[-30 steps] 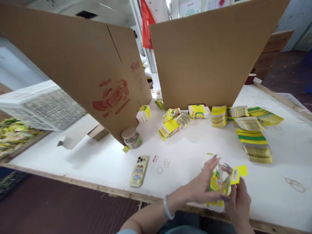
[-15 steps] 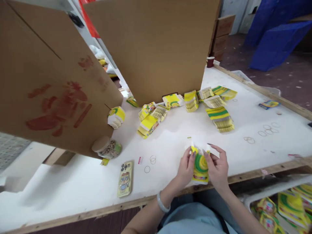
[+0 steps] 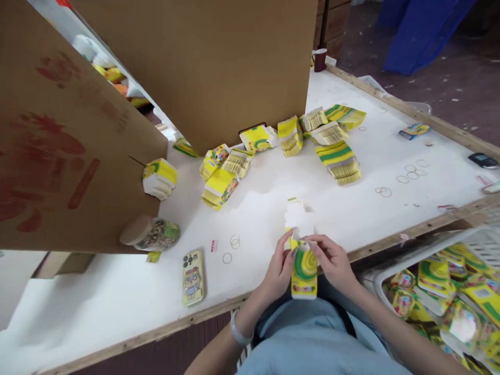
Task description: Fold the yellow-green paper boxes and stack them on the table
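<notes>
A small yellow and green carton (image 3: pixel 303 271) stands upright at the near edge of the white table (image 3: pixel 117 302), its white top flaps open. My left hand (image 3: pixel 278 271) grips its left side, fingers curled at the top. My right hand (image 3: pixel 331 260) holds the right side, fingertips pinching a top flap. Flat carton blanks lie in bundles behind: a yellow stack (image 3: pixel 219 186) left of centre and a green-striped stack (image 3: pixel 339 161) to the right.
Two tall cardboard sheets (image 3: pixel 219 62) stand across the back and left. A jar (image 3: pixel 150 235), a phone (image 3: pixel 192 271) and loose rubber bands (image 3: pixel 234 241) lie at front left. A white crate (image 3: pixel 437 281) of finished cartons sits low at right. A cup (image 3: pixel 319 59) stands far back.
The view has swung right and downward, bringing the crate into sight. Both hands have drawn the carton nearer the table's edge, and it now stands squared up with its flaps raised.
</notes>
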### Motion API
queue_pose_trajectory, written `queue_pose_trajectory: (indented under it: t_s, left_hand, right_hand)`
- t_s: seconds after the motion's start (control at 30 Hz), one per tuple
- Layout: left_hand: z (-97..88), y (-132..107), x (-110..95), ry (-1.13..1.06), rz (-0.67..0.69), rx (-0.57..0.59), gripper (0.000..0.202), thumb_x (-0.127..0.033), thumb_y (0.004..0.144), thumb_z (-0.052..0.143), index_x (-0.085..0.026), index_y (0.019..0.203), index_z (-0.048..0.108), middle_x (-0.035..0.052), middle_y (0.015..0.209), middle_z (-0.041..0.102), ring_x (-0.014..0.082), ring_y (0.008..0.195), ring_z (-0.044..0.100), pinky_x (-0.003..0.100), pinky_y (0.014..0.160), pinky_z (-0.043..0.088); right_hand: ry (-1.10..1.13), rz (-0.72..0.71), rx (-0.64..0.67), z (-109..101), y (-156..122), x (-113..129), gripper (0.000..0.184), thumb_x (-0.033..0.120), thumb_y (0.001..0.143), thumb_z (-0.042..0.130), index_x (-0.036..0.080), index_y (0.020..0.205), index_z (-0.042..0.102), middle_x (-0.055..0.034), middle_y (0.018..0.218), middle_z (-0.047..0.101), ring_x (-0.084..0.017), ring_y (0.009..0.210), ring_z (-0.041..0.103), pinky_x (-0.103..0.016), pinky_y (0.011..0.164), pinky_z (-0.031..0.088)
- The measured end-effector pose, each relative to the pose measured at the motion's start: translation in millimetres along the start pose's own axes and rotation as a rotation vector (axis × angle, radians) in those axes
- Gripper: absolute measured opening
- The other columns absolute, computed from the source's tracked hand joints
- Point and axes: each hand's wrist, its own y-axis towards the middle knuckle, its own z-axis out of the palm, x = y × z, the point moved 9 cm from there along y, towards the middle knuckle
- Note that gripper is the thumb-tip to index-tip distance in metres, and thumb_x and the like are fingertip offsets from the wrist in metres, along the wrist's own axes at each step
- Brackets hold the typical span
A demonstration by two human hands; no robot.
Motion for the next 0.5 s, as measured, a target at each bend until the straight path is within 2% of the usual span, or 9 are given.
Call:
queue_pose_trajectory:
  t_s: [0.07,0.13,0.2,0.27,0.33,0.4,0.43,0.5]
  left_hand:
    - [1.2,-25,11,0.003,-0.058,0.038,0.064,-0.060,0.100,0.050,-0.020,0.150,0.042,0.0021,0.082,0.066,0.0136,0.066,0.056,0.027,0.066,0.050]
    - [1.9,-46,19,0.001,-0.089,0.040,0.056,-0.058,0.100,0.053,-0.019,0.139,0.053,0.0031,0.084,0.066,0.0141,0.070,0.058,0.026,0.068,0.051]
    - [1.9,-57,21,0.022,-0.085,0.012,0.046,-0.057,0.099,0.055,-0.017,0.121,0.064,0.0053,0.088,0.067,0.0160,0.078,0.062,0.027,0.075,0.053]
    - [2.0,-59,20,0.039,-0.077,-0.018,0.042,-0.056,0.099,0.057,-0.017,0.113,0.066,0.0067,0.093,0.069,0.0172,0.086,0.064,0.028,0.080,0.053]
    - [3.4,-56,19,0.008,-0.085,-0.018,0.046,-0.054,0.099,0.056,-0.021,0.130,0.059,0.0065,0.099,0.072,0.0168,0.087,0.066,0.028,0.081,0.055]
    - [5.6,-54,17,-0.013,-0.093,0.019,0.057,-0.055,0.099,0.056,-0.025,0.147,0.048,0.0080,0.109,0.074,0.0181,0.093,0.070,0.030,0.084,0.057]
    - [6.7,-53,15,-0.001,-0.089,0.047,0.059,-0.057,0.100,0.054,-0.024,0.148,0.048,0.0097,0.114,0.075,0.0198,0.096,0.071,0.032,0.086,0.057]
    - [8.0,-53,10,0.040,-0.064,0.094,0.060,-0.063,0.100,0.047,-0.019,0.138,0.062,0.0135,0.118,0.075,0.0229,0.097,0.072,0.035,0.086,0.059]
  right_hand:
    - [-0.042,0.030,0.055,5,-22,-2,0.029,0.049,0.094,0.065,0.022,0.096,0.077,-0.0021,0.075,0.076,-0.017,0.062,0.068,-0.026,0.057,0.057]
    - [-0.065,0.054,0.091,8,-43,-5,0.031,0.048,0.095,0.063,0.022,0.090,0.078,-0.0021,0.073,0.075,-0.018,0.062,0.068,-0.027,0.059,0.058]
    - [-0.074,0.066,0.082,7,-57,-8,0.034,0.048,0.095,0.062,0.021,0.081,0.078,-0.0026,0.071,0.075,-0.018,0.063,0.069,-0.027,0.061,0.058]
    - [-0.064,0.080,0.015,0,-64,-11,0.031,0.047,0.094,0.064,0.021,0.085,0.078,-0.0025,0.072,0.076,-0.017,0.062,0.069,-0.027,0.060,0.059]
    - [-0.064,0.074,-0.032,-8,-65,-10,0.026,0.045,0.093,0.067,0.023,0.099,0.079,-0.0034,0.080,0.079,-0.019,0.068,0.074,-0.030,0.065,0.062]
    - [-0.095,0.017,0.018,-12,-63,-1,0.026,0.044,0.092,0.069,0.026,0.107,0.080,-0.0058,0.093,0.082,-0.023,0.084,0.079,-0.037,0.078,0.066]
    - [-0.110,-0.022,0.079,-10,-62,5,0.026,0.046,0.091,0.070,0.028,0.106,0.081,-0.0066,0.099,0.083,-0.024,0.092,0.079,-0.040,0.085,0.065]
    - [-0.111,-0.073,0.201,-7,-64,16,0.032,0.054,0.083,0.077,0.030,0.103,0.083,-0.0076,0.109,0.082,-0.028,0.105,0.078,-0.047,0.095,0.063]
